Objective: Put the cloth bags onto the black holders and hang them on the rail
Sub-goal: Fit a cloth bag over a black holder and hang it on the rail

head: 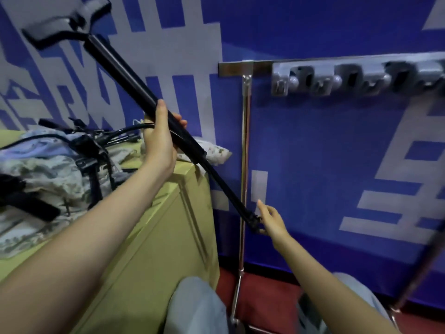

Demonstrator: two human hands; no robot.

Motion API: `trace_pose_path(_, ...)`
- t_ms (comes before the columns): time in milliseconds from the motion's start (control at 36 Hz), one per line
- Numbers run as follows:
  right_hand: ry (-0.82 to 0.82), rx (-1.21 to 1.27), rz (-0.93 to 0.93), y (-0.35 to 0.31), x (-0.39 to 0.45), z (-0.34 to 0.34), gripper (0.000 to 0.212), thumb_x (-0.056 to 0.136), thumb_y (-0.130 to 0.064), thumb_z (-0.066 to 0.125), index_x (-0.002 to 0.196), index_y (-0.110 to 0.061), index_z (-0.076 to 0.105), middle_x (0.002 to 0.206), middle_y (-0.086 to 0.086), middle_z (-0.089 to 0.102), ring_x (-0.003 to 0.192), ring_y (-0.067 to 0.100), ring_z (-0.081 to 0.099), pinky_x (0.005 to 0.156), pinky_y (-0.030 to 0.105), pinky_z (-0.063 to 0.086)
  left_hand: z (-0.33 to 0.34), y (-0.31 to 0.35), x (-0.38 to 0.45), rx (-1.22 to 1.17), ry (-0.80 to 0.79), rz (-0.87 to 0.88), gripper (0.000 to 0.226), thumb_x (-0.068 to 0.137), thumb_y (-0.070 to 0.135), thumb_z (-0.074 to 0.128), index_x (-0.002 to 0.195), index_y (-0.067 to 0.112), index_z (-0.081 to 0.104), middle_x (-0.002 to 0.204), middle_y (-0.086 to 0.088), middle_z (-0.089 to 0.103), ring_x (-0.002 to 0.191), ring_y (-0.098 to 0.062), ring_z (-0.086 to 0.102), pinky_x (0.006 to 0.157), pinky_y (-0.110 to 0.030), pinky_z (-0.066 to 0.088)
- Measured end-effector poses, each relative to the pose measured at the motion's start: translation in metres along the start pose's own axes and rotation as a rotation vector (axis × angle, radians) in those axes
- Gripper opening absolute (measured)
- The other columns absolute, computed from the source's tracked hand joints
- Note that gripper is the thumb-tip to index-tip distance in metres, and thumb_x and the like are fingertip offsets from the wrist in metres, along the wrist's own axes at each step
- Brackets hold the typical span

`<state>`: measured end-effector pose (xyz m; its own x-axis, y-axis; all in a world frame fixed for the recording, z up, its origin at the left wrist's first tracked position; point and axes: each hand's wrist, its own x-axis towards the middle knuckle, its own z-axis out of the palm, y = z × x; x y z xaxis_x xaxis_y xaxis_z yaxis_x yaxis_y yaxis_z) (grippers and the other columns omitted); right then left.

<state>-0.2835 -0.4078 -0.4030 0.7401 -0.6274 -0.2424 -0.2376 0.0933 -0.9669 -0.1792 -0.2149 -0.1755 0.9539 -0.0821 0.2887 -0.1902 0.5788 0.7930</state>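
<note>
A: Two hands are seen on one black holder (134,92). The fingers of the left hand (160,138) are wrapped round its shaft near the middle, thumb up along the tube. The right hand (271,220) is held at the lower tip, fingers (261,206) spread and mostly straight; whether the tip is pinched or only touched cannot be told.

B: And beyond the hands?

A: The holder is held slantwise, its flat head up at the top left, bare of any cloth. The cloth bags (48,179) are left heaped on the yellow table (154,237), tangled with black straps and cables. The rail (337,61), with its grey clips (346,79), is mounted on a chrome stand (244,165) against the blue wall, to the right.

B: What could be spoiled from here?

A: The long shaft could be swung into the stand's upright, since the lower tip is carried just beside it. If the tip is only touched, it could be lost during the turn. The cables could also be snagged when a bag is pulled.
</note>
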Motion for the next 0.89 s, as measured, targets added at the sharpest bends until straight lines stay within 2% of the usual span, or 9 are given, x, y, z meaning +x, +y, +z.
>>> trace_pose_path(111, 0.071, 0.072, 0.171, 0.036, 0.011, 0.015, 0.093, 0.081, -0.064, 0.059, 0.151, -0.016, 0.022, 0.153, 0.012, 0.031, 0.131, 0.032, 0.042, 0.103, 0.051, 0.043, -0.016, -0.018, -0.006, 0.038, 0.045, -0.035, 0.021, 0.097, 0.032, 0.055, 0.083, 0.015, 0.056, 0.059, 0.006, 0.062, 0.060, -0.010, 0.062, 0.071, -0.027, 0.055)
trace_pose_path(222, -0.153, 0.339, 0.320, 0.040, 0.009, 0.022, 0.054, 0.089, -0.048, 0.060, 0.123, -0.007, 0.054, 0.111, 0.015, 0.062, 0.086, 0.023, 0.059, 0.073, 0.038, 0.054, -0.024, -0.027, 0.000, 0.039, 0.083, -0.065, 0.022, 0.096, 0.032, 0.056, 0.083, 0.014, 0.057, 0.059, 0.005, 0.063, 0.061, -0.010, 0.063, 0.077, -0.030, 0.055)
trace_pose_path(278, -0.219, 0.422, 0.328, 0.039, 0.011, 0.026, 0.034, 0.091, -0.043, 0.059, 0.105, -0.012, 0.059, 0.095, 0.012, 0.065, 0.086, 0.025, 0.062, 0.074, 0.036, 0.056, -0.027, -0.033, 0.002, 0.038, 0.086, -0.068, 0.023, 0.096, 0.032, 0.057, 0.082, 0.013, 0.058, 0.058, 0.006, 0.064, 0.062, -0.010, 0.063, 0.081, -0.031, 0.056)
trace_pose_path(361, -0.254, 0.361, 0.241, 0.037, 0.021, 0.033, 0.060, 0.078, -0.054, 0.069, 0.124, -0.021, 0.048, 0.109, 0.015, 0.068, 0.104, 0.028, 0.065, 0.094, 0.040, 0.052, -0.027, -0.043, -0.001, 0.039, 0.068, -0.084, 0.022, 0.096, 0.031, 0.056, 0.084, 0.012, 0.056, 0.059, 0.005, 0.065, 0.061, -0.010, 0.064, 0.081, -0.033, 0.056)
trace_pose_path(500, -0.279, 0.629, 0.295, 0.031, 0.026, 0.039, 0.065, 0.091, -0.038, 0.061, 0.141, -0.004, 0.038, 0.117, 0.019, 0.068, 0.092, 0.026, 0.071, 0.061, 0.027, 0.057, -0.031, -0.044, 0.004, 0.049, 0.086, -0.069, 0.026, 0.095, 0.035, 0.057, 0.097, 0.008, 0.056, 0.066, 0.002, 0.065, 0.065, -0.012, 0.065, 0.075, -0.030, 0.057)
trace_pose_path(639, -0.332, 0.833, 0.304, 0.024, 0.005, 0.041, 0.041, 0.097, -0.031, 0.050, 0.116, 0.004, 0.058, 0.090, 0.017, 0.074, 0.073, 0.024, 0.073, 0.056, 0.028, 0.059, -0.035, -0.039, 0.005, 0.014, 0.147, -0.017, 0.025, 0.096, 0.033, 0.055, 0.083, 0.012, 0.056, 0.060, 0.003, 0.061, 0.059, -0.012, 0.061, 0.064, -0.025, 0.052)
trace_pose_path(750, -0.337, 0.883, 0.251, 0.035, -0.007, 0.047, 0.046, 0.099, -0.038, 0.043, 0.108, 0.003, 0.063, 0.098, 0.024, 0.071, 0.084, 0.031, 0.068, 0.065, 0.032, 0.061, -0.029, -0.036, 0.005, 0.028, 0.136, -0.007, 0.029, 0.097, 0.034, 0.053, 0.077, 0.013, 0.053, 0.055, 0.007, 0.060, 0.057, -0.009, 0.061, 0.065, -0.024, 0.052)
trace_pose_path(833, -0.326, 0.721, 0.238, 0.045, -0.014, 0.052, 0.051, 0.100, -0.044, 0.036, 0.105, 0.000, 0.060, 0.075, 0.017, 0.067, 0.049, 0.019, 0.058, 0.039, 0.022, 0.044, -0.030, -0.040, 0.003, 0.039, 0.122, -0.005, 0.024, 0.098, 0.031, 0.053, 0.082, 0.014, 0.054, 0.058, 0.007, 0.062, 0.060, -0.008, 0.062, 0.070, -0.025, 0.052)
trace_pose_path(889, -0.287, 0.656, 0.230, 0.053, -0.014, 0.052, 0.048, 0.101, -0.043, 0.033, 0.100, -0.001, 0.056, 0.060, 0.010, 0.057, 0.038, 0.013, 0.045, 0.034, 0.020, 0.032, -0.031, -0.045, 0.002, 0.049, 0.101, -0.038, 0.023, 0.097, 0.031, 0.054, 0.083, 0.013, 0.056, 0.062, 0.004, 0.064, 0.063, -0.010, 0.063, 0.073, -0.028, 0.054)
